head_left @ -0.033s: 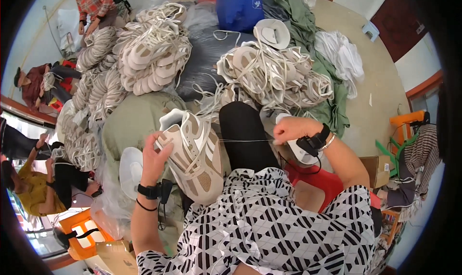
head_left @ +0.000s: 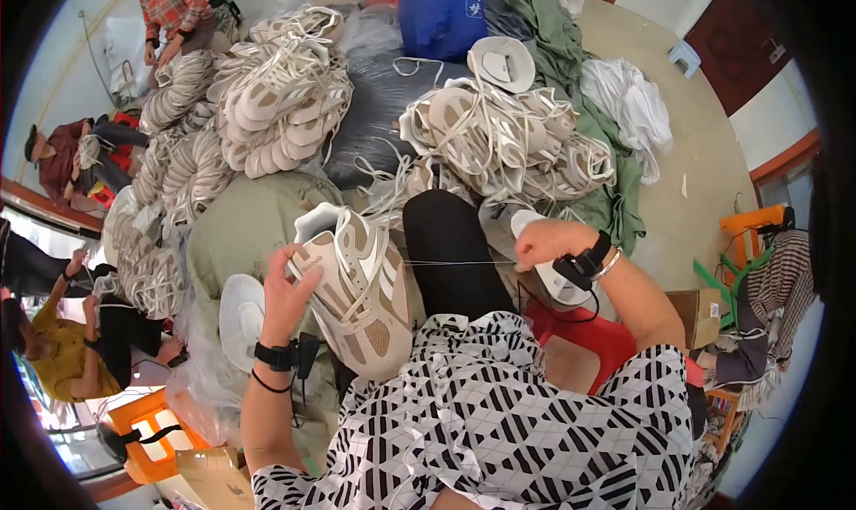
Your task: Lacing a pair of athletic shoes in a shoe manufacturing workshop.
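A beige, tan and white sneaker upper (head_left: pixel 361 287) rests over my lap, its toe toward me and its laces loosely threaded. My left hand (head_left: pixel 290 287) is closed on its left side, near the heel opening. From the upper's right side a thin pale thread (head_left: pixel 455 262) runs taut across my dark-trousered knee. My right hand (head_left: pixel 553 245) pinches the thread's far end, apart from the upper. Whether a needle is between those fingers is hidden. Behind the right wrist lies a white shoe-shaped piece (head_left: pixel 562 283), partly covered.
Heaped sneaker uppers (head_left: pixel 285 100) stand at the far left, with another pile (head_left: pixel 508 135) ahead. A green sack (head_left: pixel 259 225) and a white plastic piece (head_left: pixel 241 318) lie left. A red stool (head_left: pixel 593 341) shows by my right side. Several people (head_left: pixel 85 349) sit along the left.
My right hand has shifted slightly to the right, and the taut thread reaches a little farther from the upper. My left hand keeps its hold.
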Tool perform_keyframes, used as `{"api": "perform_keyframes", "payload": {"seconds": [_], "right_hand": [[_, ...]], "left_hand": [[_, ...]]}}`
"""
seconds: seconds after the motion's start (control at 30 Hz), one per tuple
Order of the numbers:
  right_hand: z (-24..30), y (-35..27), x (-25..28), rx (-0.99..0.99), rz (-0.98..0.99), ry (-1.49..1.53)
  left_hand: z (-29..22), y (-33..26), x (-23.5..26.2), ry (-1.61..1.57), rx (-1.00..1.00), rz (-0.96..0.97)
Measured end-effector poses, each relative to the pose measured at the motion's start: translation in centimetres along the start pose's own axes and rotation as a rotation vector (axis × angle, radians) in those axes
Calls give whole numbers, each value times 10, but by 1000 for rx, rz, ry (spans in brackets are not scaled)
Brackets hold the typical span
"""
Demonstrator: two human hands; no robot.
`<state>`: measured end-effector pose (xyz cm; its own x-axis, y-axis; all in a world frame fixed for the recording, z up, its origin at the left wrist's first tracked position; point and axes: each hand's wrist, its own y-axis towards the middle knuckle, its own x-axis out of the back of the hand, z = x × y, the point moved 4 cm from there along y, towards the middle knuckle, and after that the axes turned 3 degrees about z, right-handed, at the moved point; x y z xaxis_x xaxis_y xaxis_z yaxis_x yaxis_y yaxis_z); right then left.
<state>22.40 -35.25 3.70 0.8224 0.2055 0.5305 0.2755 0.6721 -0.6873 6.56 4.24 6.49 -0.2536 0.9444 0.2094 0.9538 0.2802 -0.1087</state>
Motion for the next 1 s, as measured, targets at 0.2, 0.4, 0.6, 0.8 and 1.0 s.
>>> {"api": "perform_keyframes", "payload": {"seconds": [0.2, 0.4, 0.6, 0.8, 1.0], "right_hand": [[-81, 12, -58, -332, 50, -242], [-85, -25, 1, 11, -181, -91], [12, -81, 91, 101, -589, 509], [107, -36, 142, 338, -888, 408], [169, 12, 157, 639, -965, 98]], "left_hand": [[-3, 8, -7, 338, -113, -69], [-13, 13, -8, 519, -283, -109], [1, 10, -18, 558, -291, -147], [-3, -2, -33, 589, -225, -171], [-8, -18, -18, 556, -196, -206]]}}
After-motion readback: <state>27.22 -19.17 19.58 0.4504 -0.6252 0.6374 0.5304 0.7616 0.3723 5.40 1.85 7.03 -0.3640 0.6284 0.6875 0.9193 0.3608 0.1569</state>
